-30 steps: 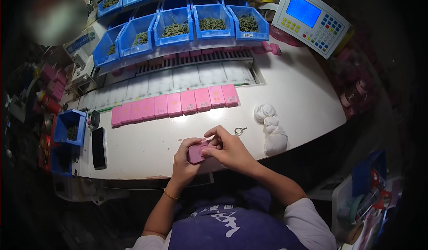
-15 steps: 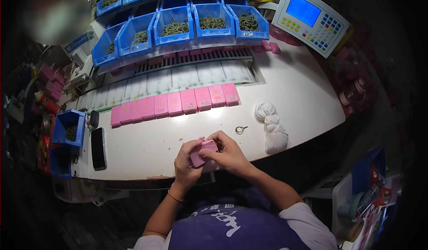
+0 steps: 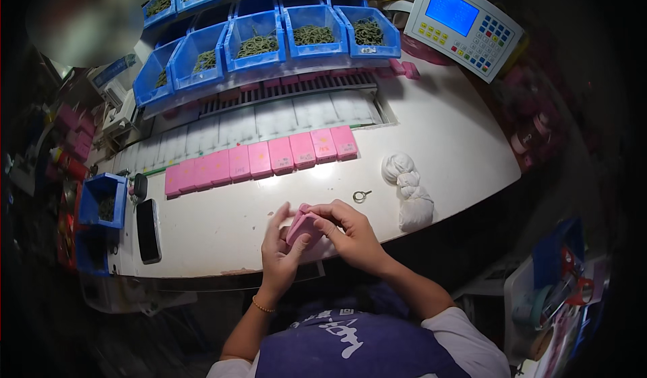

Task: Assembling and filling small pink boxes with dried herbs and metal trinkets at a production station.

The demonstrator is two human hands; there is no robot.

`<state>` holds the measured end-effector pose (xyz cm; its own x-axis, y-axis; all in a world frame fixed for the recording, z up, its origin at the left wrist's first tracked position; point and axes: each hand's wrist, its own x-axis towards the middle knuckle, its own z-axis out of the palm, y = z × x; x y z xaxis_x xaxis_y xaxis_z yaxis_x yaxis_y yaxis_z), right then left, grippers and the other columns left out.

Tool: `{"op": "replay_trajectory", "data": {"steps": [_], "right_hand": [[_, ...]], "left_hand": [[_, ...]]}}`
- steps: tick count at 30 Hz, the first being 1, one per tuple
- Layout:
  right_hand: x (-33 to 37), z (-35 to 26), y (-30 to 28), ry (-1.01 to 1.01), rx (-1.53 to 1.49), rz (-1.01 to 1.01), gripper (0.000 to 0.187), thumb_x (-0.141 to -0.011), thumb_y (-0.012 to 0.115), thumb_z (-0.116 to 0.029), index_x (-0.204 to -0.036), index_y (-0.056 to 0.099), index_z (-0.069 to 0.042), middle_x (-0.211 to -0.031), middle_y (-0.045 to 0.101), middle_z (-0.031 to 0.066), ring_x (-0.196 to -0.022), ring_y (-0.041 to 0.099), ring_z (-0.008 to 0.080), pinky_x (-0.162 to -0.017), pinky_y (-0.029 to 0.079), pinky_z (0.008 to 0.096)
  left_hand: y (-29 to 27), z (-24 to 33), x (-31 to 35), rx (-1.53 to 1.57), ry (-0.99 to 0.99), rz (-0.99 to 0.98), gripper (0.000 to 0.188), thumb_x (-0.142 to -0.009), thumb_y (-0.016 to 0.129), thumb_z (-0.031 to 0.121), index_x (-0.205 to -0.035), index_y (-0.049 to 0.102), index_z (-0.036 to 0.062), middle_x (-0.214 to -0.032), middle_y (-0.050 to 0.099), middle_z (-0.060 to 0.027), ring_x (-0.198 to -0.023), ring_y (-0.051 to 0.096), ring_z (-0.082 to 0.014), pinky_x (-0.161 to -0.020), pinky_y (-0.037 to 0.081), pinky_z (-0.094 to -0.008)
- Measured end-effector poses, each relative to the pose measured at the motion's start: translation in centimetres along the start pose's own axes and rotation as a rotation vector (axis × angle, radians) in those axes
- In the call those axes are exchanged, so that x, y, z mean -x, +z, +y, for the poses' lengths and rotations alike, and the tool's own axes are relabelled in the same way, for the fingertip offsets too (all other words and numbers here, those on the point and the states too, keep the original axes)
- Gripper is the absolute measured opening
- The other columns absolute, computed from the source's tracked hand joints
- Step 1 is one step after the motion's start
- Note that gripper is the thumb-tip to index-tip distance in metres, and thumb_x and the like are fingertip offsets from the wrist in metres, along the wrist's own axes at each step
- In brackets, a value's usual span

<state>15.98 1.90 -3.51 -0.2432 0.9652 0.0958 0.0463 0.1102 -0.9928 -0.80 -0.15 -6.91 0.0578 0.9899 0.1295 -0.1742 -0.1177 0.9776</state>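
Observation:
A pink rectangular block [image 3: 302, 231], split into two layers like a rubber mould, is between my hands above the table's near edge. My left hand [image 3: 278, 249] has its thumb against the lower side of the block and its fingers raised along the other side, slightly blurred. Pinching the block's upper right part, my right hand [image 3: 350, 235] has thumb and fingers closed on it. Between the layers a narrow gap shows at the top; what lies inside is hidden. Beyond the hands, a small metal ring piece [image 3: 361, 196] lies on the white table.
A row of similar pink blocks [image 3: 259, 159] crosses the table. Blue bins [image 3: 255, 59] of small greenish ring-shaped pieces stand behind. A knotted white cloth bundle [image 3: 416, 211] lies right, a phone [image 3: 148, 231] left. At the back right stands a keypad control panel [image 3: 465, 24].
The pink block has been turned more on edge, and a gap between its layers now shows. My left fingers have straightened and lifted. The view has shifted slightly.

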Motion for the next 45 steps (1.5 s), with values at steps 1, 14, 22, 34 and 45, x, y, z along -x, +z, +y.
{"op": "replay_trajectory", "data": {"steps": [1, 14, 22, 34, 45], "right_hand": [[0.2, -0.3, 0.0, -0.122, 0.15, 0.007, 0.028, -0.096, 0.06, -0.01, -0.123, 0.062, -0.002, -0.1, 0.063, 0.0048, -0.089, 0.057, 0.0104, -0.08, 0.048, 0.0253], [1.1, -1.1, -1.4, -0.05, 0.053, -0.053, 0.037, -0.087, 0.072, -0.01, -0.122, 0.062, -0.002, -0.102, 0.062, 0.0073, -0.085, 0.058, 0.0122, -0.078, 0.049, 0.0265], [1.3, -1.1, -1.9, -0.094, 0.086, -0.12, 0.028, -0.084, 0.074, -0.007, -0.111, 0.068, -0.003, -0.094, 0.065, 0.0055, -0.089, 0.062, 0.0122, -0.08, 0.049, 0.0269], [1.5, -2.0, -1.8, -0.243, 0.133, -0.171, 0.025, -0.088, 0.07, -0.013, -0.111, 0.066, -0.003, -0.095, 0.065, 0.0081, -0.085, 0.064, 0.0173, -0.074, 0.051, 0.0297], [2.1, -2.0, -2.0, -0.139, 0.01, -0.116, 0.027, -0.086, 0.072, -0.01, -0.112, 0.065, -0.003, -0.097, 0.063, 0.0064, -0.084, 0.061, 0.0142, -0.077, 0.051, 0.0278]], "left_hand": [[-0.9, -0.6, -0.3, -0.188, 0.067, -0.122, 0.063, -0.092, 0.062, 0.001, -0.147, 0.031, -0.0018, -0.127, 0.057, -0.0162, -0.111, 0.059, -0.0192, -0.094, 0.051, -0.0316], [0.3, 1.3, 1.0, 0.126, -0.049, -0.092, 0.048, -0.088, 0.064, -0.005, -0.133, 0.045, -0.0038, -0.121, 0.061, -0.0195, -0.11, 0.062, -0.022, -0.095, 0.052, -0.0341], [-0.8, 1.7, 0.7, 0.048, -0.145, -0.217, 0.038, -0.088, 0.068, 0.001, -0.123, 0.054, -0.0026, -0.115, 0.065, -0.0159, -0.108, 0.064, -0.0217, -0.095, 0.055, -0.0371], [-0.3, 1.3, 1.7, -0.36, 0.164, -0.151, 0.029, -0.087, 0.07, 0.001, -0.113, 0.058, -0.0038, -0.099, 0.069, -0.013, -0.09, 0.069, -0.0185, -0.083, 0.057, -0.0301], [0.6, 1.1, 1.9, -0.128, 0.197, -0.105, 0.038, -0.081, 0.069, -0.009, -0.116, 0.056, -0.0014, -0.106, 0.066, -0.0139, -0.098, 0.068, -0.0202, -0.086, 0.056, -0.0317]]}}
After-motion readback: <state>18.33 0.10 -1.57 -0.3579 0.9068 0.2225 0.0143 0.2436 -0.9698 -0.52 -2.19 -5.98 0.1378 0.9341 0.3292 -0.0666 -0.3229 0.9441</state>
